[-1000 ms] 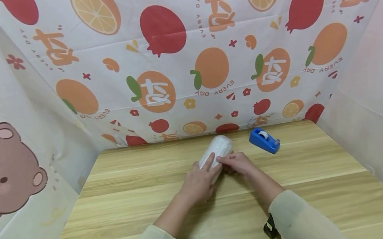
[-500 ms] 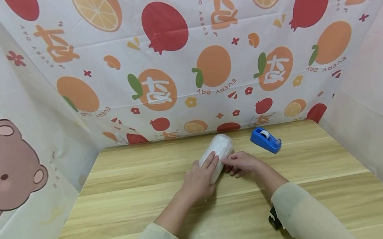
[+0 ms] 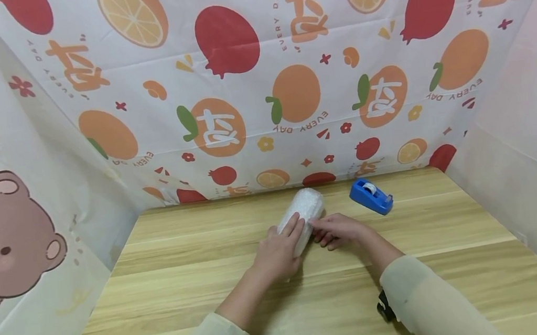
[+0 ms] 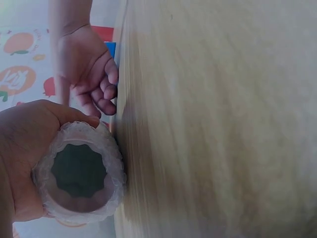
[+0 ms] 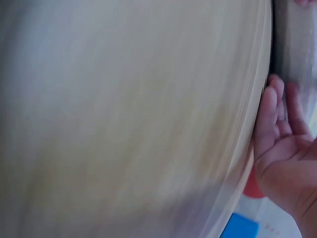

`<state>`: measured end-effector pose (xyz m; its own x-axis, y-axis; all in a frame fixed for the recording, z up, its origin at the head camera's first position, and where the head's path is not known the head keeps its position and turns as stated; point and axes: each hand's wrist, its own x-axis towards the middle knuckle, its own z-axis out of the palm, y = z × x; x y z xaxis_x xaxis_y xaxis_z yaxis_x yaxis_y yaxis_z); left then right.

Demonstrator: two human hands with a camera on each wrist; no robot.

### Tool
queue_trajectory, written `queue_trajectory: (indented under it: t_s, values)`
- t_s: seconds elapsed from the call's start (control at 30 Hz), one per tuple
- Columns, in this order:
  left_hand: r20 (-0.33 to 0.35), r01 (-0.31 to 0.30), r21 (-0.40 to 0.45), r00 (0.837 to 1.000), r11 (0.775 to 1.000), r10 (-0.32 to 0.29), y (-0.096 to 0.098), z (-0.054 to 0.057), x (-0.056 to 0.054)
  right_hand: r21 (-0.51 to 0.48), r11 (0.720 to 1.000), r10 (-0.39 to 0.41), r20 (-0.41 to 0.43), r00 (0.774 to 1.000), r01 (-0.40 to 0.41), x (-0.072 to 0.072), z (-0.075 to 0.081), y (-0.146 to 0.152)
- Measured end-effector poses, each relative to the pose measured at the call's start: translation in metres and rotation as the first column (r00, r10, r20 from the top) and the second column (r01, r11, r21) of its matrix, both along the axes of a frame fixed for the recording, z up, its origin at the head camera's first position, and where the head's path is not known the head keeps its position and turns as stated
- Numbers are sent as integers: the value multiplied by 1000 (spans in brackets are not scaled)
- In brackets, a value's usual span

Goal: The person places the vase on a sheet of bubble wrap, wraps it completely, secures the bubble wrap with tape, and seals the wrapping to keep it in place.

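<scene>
A bubble-wrapped cylinder (image 3: 306, 205) lies on its side on the wooden table. In the left wrist view, its near end shows a dark, scalloped hollow inside the bubble wrap (image 4: 115, 171). My left hand (image 3: 277, 254) holds it from above, curved round the wrapped body. At its right side is my right hand (image 3: 338, 230), the thumb reaching to the wrap and the other fingers loosely bent. In the right wrist view, the right hand (image 5: 287, 144) has its fingertips beside the cylinder (image 5: 297, 44); whether all of them touch is unclear.
A blue tape dispenser (image 3: 371, 197) with a roll of tape stands on the table (image 3: 188, 289), to the right of the cylinder. Fruit-patterned cloth (image 3: 254, 100) hangs behind the table's back edge. A bear-printed sheet (image 3: 9, 240) hangs on the left.
My right hand has slid from the cylinder's top, beside the left fingers, down to its right side, and its fingers have loosened. The left hand stays in place on the wrap.
</scene>
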<state>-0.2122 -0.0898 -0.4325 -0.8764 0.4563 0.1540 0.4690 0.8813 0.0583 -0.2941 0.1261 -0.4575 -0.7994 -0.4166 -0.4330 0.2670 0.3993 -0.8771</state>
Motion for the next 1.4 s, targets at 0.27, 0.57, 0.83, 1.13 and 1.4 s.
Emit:
queue_trajectory:
  t_s: [0.27, 0.57, 0.83, 1.13, 1.4]
  values:
    - [3, -38, 7, 999, 999, 38, 6, 4, 3, 25, 999, -22, -63, 998, 23, 5, 8, -4]
    - [179, -107, 56, 979, 993, 96, 19, 10, 17, 95, 995, -36, -65, 997, 42, 14, 18, -16]
    - [370, -133, 420, 928, 898, -35, 3, 28, 25, 99, 990, -84, -131, 988, 98, 21, 19, -22]
    - [611, -480, 708, 784, 519, -108, -31, 4, -2, 18, 988, -151, -118, 981, 155, 24, 14, -29]
    - [684, -567, 710, 698, 418, -213, -30, 0, -3, 15, 985, -171, -123, 978, 174, 19, 10, -31]
